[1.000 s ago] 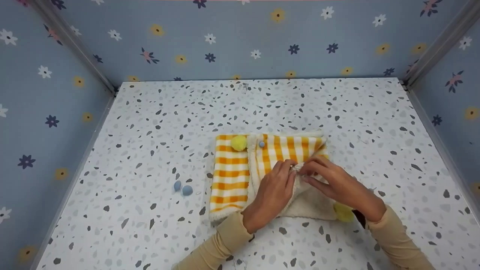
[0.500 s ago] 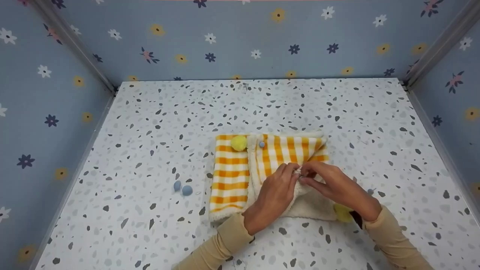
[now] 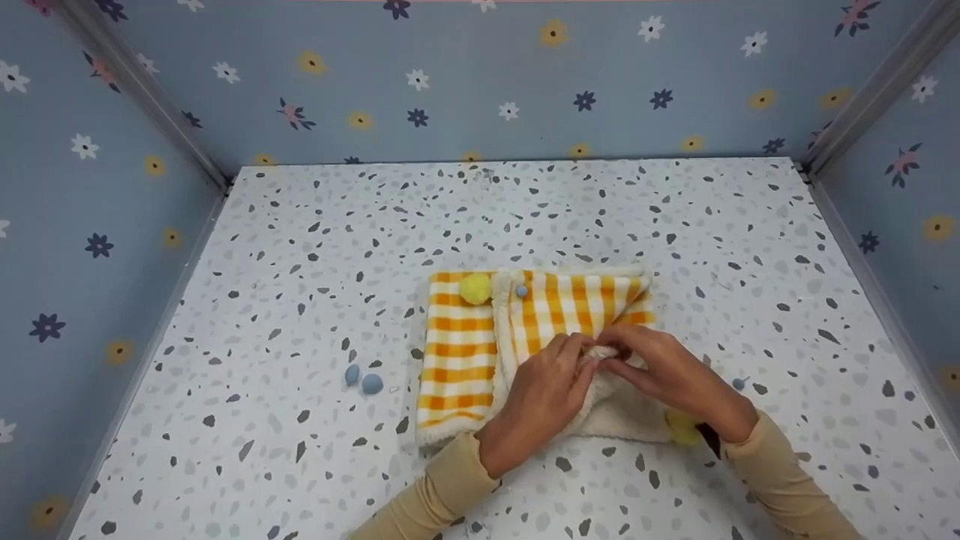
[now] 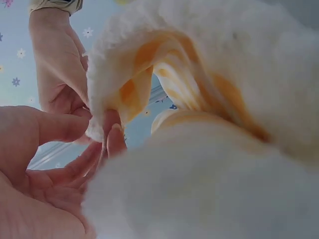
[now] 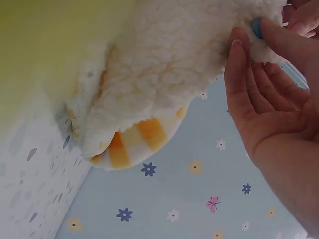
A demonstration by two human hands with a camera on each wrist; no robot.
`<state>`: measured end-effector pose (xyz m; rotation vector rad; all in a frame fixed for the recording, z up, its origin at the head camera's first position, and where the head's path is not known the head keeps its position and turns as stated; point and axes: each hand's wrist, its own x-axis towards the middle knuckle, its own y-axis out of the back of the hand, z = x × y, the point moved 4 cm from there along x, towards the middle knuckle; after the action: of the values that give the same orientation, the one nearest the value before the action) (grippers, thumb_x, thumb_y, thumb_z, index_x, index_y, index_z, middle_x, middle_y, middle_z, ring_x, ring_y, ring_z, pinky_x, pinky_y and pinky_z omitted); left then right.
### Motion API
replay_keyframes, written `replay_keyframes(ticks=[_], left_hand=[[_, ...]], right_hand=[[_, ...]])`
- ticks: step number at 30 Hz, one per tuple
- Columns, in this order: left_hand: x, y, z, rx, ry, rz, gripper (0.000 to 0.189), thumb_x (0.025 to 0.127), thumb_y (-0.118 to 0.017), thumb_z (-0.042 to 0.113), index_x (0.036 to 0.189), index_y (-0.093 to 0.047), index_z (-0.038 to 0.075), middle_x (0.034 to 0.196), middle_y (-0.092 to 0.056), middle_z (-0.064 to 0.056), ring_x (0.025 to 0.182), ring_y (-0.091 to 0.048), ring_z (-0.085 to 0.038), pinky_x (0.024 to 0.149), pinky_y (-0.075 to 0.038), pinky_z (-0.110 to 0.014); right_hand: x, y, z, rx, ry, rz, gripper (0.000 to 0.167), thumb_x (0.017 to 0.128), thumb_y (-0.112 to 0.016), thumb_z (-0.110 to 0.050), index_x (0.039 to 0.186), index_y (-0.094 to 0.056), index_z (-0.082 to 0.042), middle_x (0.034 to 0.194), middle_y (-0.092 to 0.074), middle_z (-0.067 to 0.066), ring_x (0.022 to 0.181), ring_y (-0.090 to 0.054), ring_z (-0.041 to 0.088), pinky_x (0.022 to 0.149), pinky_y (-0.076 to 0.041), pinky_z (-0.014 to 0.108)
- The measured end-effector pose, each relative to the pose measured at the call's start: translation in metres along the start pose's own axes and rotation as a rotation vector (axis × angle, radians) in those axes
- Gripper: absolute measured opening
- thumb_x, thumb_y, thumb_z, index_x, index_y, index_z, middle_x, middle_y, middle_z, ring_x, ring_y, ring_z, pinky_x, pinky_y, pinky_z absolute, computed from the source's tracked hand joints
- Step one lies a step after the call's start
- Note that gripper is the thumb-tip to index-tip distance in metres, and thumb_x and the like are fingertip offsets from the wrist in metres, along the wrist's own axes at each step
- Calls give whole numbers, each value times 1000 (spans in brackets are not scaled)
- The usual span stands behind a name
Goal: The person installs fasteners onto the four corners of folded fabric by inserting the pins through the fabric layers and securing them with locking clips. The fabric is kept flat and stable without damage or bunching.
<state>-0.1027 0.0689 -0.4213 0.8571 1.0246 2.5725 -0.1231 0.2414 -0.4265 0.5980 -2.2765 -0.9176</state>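
Note:
A folded yellow-and-white checked blanket [image 3: 459, 352] with white fleece backing lies on the table. My left hand [image 3: 541, 390] pinches its fleecy edge, which bunches up between the two hands. Close against it, my right hand [image 3: 667, 371] holds a small blue round cap [image 5: 256, 28] at the fleece between thumb and finger. The cap is hidden in the head view. Another blue cap [image 3: 521, 291] sits on the blanket's upper fold. In the left wrist view the lifted fleece [image 4: 149, 199] arches open beside the fingers.
Two loose blue caps [image 3: 372, 384] lie left of the blanket. A blue round-headed pin [image 3: 739, 383] lies to the right. Yellow pompoms [image 3: 475, 289] hang on blanket corners. Flower-patterned panels [image 3: 480, 82] wall the speckled table [image 3: 337, 225] at the back and sides.
Both hands have shifted slightly toward the person, and the pinched fleece edge shows more between them. The blue pin on the right has come into fuller view past the right forearm.

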Motion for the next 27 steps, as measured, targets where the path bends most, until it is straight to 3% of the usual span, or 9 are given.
replay_keyframes(ticks=[10, 21, 27], left_hand=[[-7, 18, -18, 187, 27, 114, 13, 99, -70, 14, 107, -68, 4, 97, -63, -10, 81, -61, -24, 71, -55, -33], [-17, 39, -42, 276, 97, 193, 16, 97, -72, 12, 110, -70, 2, 102, -63, -12, 91, -60, -29, 79, -54, -40], [-21, 50, -55, 332, 139, 239, 21, 96, -74, 13, 112, -69, 1, 100, -63, -14, 89, -60, -30, 76, -54, -40]], right_hand=[[-2, 1, 0, -48, -21, -22, 29, 86, -79, 4, 110, -67, -6, 100, -68, -2, 89, -67, 11, 75, -58, 28], [-3, 2, 0, -49, -24, -39, 25, 88, -79, 1, 107, -65, -9, 100, -67, -4, 89, -65, 9, 75, -57, 27], [-5, 1, 1, -41, -34, -64, 24, 89, -78, 0, 106, -64, -9, 100, -66, -5, 89, -64, 9, 76, -57, 27]])
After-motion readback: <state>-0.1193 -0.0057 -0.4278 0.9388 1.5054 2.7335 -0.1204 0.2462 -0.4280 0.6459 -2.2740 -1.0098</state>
